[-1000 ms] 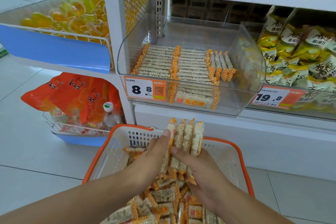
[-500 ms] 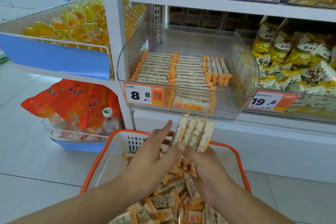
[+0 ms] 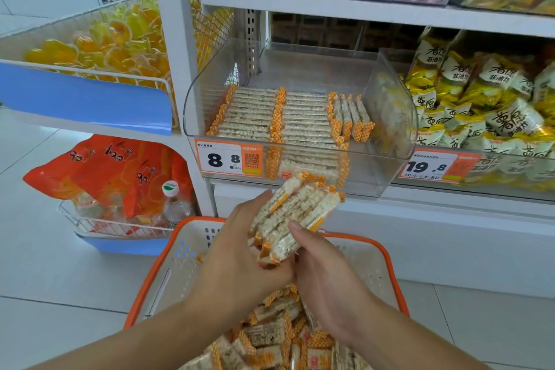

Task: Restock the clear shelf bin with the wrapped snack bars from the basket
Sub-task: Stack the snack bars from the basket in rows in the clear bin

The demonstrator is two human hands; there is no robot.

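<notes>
A bundle of several wrapped snack bars [image 3: 292,218], pale with orange ends, is held above the basket, tilted up and to the right. My left hand [image 3: 240,252] grips it from the left and my right hand [image 3: 321,270] from the lower right. The white basket with an orange rim [image 3: 390,273] sits below, with many loose bars [image 3: 270,336] in it. The clear shelf bin [image 3: 387,105] is just above and behind the bundle. It holds two neat rows of bars lying flat [image 3: 270,114] and a few standing on edge [image 3: 350,117] at the right.
A price tag reading 8.8 [image 3: 228,159] is on the bin's front. Yellow snack bags [image 3: 486,105] fill the bin to the right. Orange bags and a bottle [image 3: 172,204] sit in a wire rack at lower left. A wire bin of yellow sweets [image 3: 99,42] is above that.
Both hands lifted the bundle of bars up out of the basket toward the bin's front. The bundle tipped from upright to leaning right.
</notes>
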